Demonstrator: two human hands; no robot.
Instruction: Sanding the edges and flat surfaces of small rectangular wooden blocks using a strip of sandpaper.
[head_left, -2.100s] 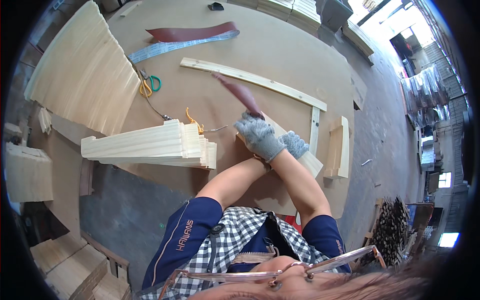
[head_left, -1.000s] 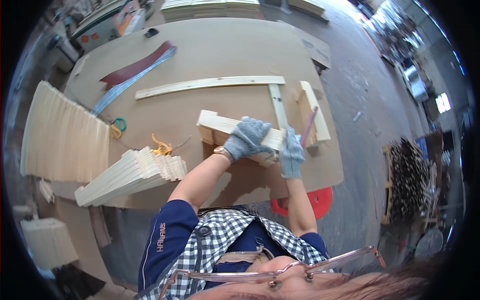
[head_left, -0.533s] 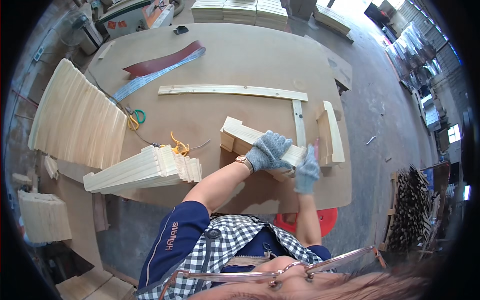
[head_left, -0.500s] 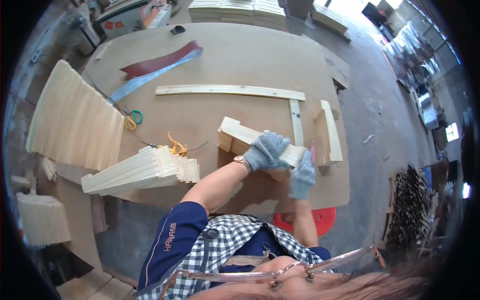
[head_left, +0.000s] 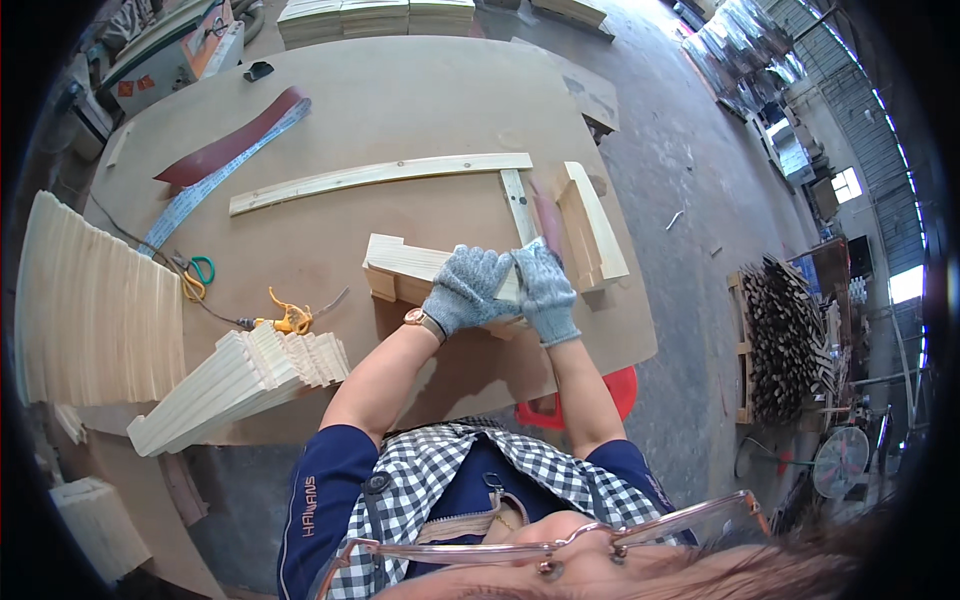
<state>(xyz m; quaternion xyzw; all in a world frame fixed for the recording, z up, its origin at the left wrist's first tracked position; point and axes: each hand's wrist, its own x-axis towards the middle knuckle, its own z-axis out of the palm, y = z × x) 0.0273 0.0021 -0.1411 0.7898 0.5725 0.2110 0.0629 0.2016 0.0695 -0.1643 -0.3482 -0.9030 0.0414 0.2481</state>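
Note:
My left hand (head_left: 468, 288), in a grey knit glove, is closed over a notched pale wooden piece (head_left: 405, 258) and steadies it at the table's near side. Close beside it, my gloved right hand (head_left: 544, 292) is at the right end of that piece. A reddish strip (head_left: 547, 220), blurred and much like sandpaper, sticks up from its fingers. Just right of this hand, another notched wooden piece (head_left: 592, 228) stands on edge. Beyond my hands, a long wooden slat (head_left: 380, 180) meets a shorter slat (head_left: 517, 203) at a corner.
The brown table (head_left: 400, 90) carries a stack of notched pieces (head_left: 235, 380) and a large row of boards (head_left: 95, 310) on the left. A yellow air blow gun (head_left: 290, 315), scissors (head_left: 195, 275) and a maroon abrasive belt (head_left: 235, 140) lie there too. A red stool (head_left: 622, 392) stands at the near edge.
My right hand has moved up and in against my left, bringing the reddish strip farther forward. The view has turned, so the table appears shifted left. My left hand keeps its hold.

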